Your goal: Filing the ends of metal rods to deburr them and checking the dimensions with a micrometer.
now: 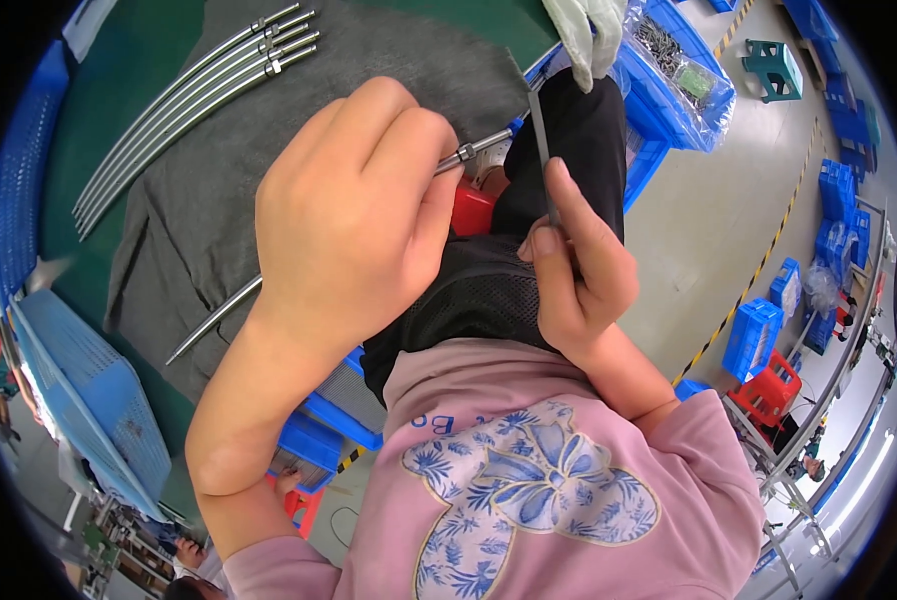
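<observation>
A long, thin steel rod [214,322] runs at a slant through the closed fist of my left hand [354,200]. Past the knuckles, a ringed metal collar [466,152] on the rod sticks out toward my right hand, and something small and blue [516,125] shows at its far end. My right hand [589,265] pinches a thin flat grey metal strip [540,130], much like a file, between thumb and fingers. The strip stands nearly upright beside the rod's end; whether they touch I cannot tell. Several similar steel rods with collars [204,110] lie side by side at the far left.
Dark grey cloth [169,235] covers part of the green table [94,100]. At the left edge stands a light-blue plastic basket [94,385]. A blue bin [714,125] of small metal parts in plastic sits far right, near a white glove [581,35]. Blue crates [754,335] stand farther right.
</observation>
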Demonstrator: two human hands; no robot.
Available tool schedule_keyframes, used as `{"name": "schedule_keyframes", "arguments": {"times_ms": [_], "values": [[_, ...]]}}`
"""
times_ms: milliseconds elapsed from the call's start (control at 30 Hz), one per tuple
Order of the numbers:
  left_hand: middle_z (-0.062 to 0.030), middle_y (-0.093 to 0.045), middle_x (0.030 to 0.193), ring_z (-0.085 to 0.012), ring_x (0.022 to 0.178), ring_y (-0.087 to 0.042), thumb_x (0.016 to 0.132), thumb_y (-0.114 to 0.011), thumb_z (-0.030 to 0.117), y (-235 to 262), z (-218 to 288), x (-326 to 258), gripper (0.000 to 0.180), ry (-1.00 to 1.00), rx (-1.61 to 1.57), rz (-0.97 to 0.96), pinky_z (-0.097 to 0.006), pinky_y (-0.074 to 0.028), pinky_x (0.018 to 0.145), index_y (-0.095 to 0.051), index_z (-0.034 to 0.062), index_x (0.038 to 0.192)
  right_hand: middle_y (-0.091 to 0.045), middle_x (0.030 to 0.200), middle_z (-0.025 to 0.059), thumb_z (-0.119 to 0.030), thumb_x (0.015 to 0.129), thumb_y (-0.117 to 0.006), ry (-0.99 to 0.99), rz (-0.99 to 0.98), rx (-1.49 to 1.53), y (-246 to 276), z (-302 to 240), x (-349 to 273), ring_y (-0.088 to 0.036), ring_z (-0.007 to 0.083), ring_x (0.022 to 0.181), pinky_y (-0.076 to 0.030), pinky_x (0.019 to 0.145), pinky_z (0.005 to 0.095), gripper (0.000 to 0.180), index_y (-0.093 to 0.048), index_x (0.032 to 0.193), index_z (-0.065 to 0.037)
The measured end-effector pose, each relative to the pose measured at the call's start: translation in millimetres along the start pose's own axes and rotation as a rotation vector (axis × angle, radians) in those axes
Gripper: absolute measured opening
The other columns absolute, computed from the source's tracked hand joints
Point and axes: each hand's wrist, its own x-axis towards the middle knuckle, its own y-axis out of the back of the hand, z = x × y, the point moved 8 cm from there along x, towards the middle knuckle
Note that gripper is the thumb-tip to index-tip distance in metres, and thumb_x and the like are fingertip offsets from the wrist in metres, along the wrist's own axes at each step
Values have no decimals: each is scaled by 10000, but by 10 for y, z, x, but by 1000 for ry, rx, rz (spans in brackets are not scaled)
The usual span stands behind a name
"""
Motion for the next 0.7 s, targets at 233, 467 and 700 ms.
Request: {"name": "schedule_keyframes", "arguments": {"times_ms": [233,467,700], "values": [[-65,-523,674,-199,559,-518,612,-694,-44,25,12,-14,170,-23,-64,52,-275,-401,483,-569,17,709,-373,531,38,141,678,-505,142,-94,-113,-24,-175,24,-372,141,425,-304,417,246,510,-555,1176,44],[-73,-515,670,-212,571,-515,601,-702,-55,39,16,-34,171,-51,-58,83,-289,-404,499,-571,8,691,-369,542,48,155,657,-496,115,-184,-70,-105,-236,21,-379,148,429,-318,421,235,534,-558,1175,43],[-77,-513,671,-220,573,-510,600,-698,-65,32,20,-33,174,-41,-71,105,-300,-404,500,-568,6,692,-389,549,62,147,654,-501,81,-252,-123,-125,-305,71,-406,159,435,-356,430,247,550,-557,1187,23]]}}
